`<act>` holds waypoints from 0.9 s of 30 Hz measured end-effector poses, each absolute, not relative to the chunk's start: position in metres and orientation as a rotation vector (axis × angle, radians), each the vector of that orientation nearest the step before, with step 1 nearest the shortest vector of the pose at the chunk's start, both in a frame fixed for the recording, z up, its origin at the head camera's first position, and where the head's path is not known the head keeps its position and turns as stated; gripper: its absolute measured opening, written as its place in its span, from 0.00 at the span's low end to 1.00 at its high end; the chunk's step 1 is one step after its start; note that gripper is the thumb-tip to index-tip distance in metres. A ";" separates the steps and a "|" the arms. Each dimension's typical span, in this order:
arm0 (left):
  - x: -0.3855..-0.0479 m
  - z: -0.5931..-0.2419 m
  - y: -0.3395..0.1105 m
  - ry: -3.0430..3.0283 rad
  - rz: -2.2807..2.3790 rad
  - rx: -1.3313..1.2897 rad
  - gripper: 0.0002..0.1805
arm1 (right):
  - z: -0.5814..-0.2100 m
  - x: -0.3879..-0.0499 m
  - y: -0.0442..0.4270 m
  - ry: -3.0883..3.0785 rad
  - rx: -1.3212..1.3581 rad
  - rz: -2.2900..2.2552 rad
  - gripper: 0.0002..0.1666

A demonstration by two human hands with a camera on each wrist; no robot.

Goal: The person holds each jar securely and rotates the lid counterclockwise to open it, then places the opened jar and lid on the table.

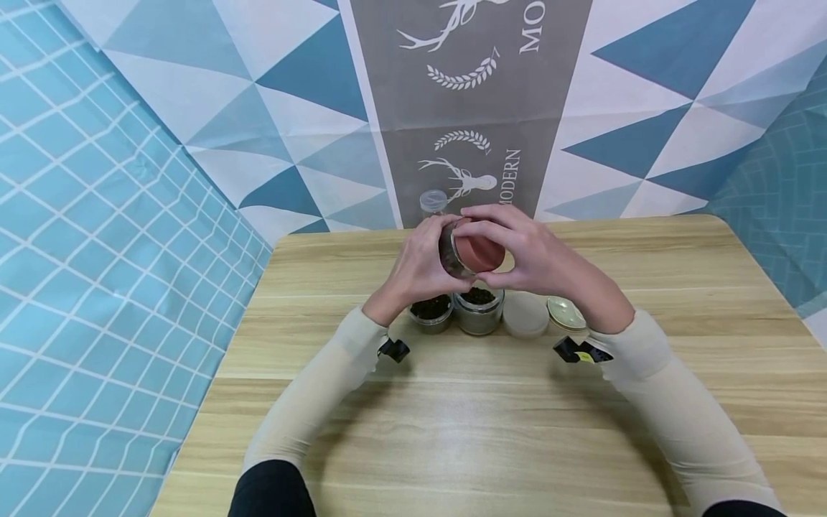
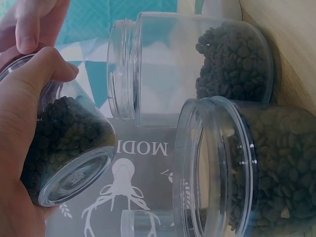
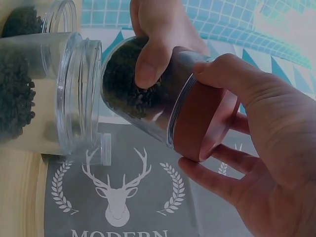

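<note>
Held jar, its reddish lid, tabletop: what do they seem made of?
Held jar: clear, glossy glass or rigid plastic; dark pieces show through, base catches light.
Reddish lid: opaque, smooth, probably plastic; no grain or metallic glint.
Tabletop: wood or wood-look laminate, satin; striped grain, soft sheen.

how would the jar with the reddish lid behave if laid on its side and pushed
The jar is probably stiff: its wall shows no dent under the left hand. On its side it would likely roll, being round. The dark pellets leave space inside, so they might shift.
</note>
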State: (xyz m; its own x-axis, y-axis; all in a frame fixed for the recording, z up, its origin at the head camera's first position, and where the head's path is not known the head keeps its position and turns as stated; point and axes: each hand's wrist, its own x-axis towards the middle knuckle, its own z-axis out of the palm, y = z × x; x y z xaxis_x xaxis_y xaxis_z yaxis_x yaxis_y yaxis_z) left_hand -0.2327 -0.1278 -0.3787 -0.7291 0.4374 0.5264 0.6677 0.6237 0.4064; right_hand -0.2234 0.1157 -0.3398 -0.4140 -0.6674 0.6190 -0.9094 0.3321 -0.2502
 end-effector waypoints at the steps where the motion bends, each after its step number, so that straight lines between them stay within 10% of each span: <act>1: -0.233 -0.379 -0.128 -2.472 -0.840 -0.881 0.54 | -0.340 -0.224 0.116 -2.191 1.400 0.805 0.39; 27: -0.233 -0.378 -0.130 -2.482 -0.882 -0.858 0.56 | -0.335 -0.215 0.123 -2.399 1.023 1.040 0.55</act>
